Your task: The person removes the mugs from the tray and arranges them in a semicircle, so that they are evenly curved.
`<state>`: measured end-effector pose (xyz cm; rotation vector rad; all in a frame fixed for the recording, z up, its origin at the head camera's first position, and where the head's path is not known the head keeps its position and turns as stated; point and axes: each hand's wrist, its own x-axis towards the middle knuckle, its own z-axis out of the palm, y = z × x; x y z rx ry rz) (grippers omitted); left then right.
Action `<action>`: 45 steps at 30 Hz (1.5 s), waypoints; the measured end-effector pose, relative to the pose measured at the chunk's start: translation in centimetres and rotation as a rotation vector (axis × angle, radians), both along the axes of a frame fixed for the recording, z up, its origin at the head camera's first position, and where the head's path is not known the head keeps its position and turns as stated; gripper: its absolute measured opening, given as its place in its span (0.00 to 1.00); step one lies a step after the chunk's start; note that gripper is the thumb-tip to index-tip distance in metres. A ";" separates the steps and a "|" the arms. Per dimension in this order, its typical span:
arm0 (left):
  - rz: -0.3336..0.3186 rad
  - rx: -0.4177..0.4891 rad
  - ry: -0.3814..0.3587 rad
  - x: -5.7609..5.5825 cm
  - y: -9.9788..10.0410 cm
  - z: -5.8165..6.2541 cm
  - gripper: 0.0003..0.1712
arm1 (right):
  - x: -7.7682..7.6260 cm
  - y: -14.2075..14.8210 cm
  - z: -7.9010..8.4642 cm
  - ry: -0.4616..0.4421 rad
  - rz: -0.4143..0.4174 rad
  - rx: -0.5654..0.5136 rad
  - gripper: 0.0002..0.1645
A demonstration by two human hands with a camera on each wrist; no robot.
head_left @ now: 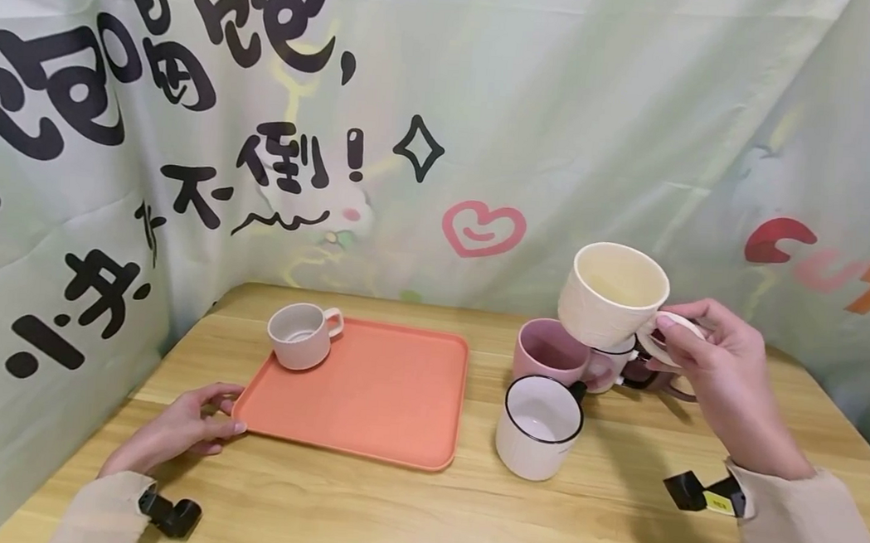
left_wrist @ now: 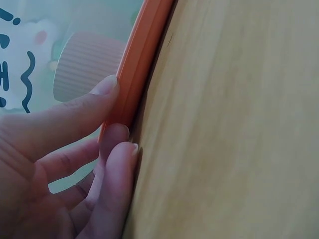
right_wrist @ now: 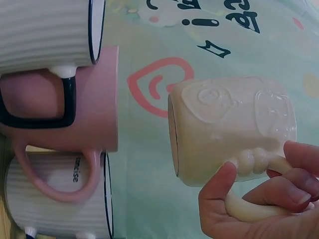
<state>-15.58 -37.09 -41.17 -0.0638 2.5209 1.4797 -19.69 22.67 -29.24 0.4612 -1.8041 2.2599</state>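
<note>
A cream mug (head_left: 603, 305) with raised patterns hangs in the air above the other mugs, and my right hand (head_left: 721, 355) grips it by its handle. In the right wrist view the thumb and fingers curl round that handle (right_wrist: 254, 209). At the left, my left hand (head_left: 190, 418) pinches the near left corner of an orange tray (head_left: 375, 392), thumb on the rim and fingers at the underside, as the left wrist view shows. On the tray's far left part stands a small pale, ribbed cup (head_left: 300, 342), its handle pointing right.
Right of the tray stand a white mug with a black rim (head_left: 537, 444), a pink mug (head_left: 542, 353) behind it, and another white mug (head_left: 602, 373). A dark brown glass cup (head_left: 649, 378) is partly hidden by my right hand. A printed curtain (head_left: 563, 130) hangs behind the wooden table (head_left: 331, 506).
</note>
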 end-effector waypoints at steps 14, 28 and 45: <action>0.002 -0.012 0.003 -0.1 0.6 0.4 0.47 | 0.9 3.5 -0.9 0.012 -0.006 -0.064 0.11; 0.005 -0.015 0.006 0.3 0.1 0.3 0.47 | 1.6 6.6 -1.4 0.034 -0.030 -0.113 0.14; 0.002 0.008 0.009 0.2 0.2 0.3 0.44 | 1.7 10.1 -3.2 0.098 -0.095 -0.240 0.16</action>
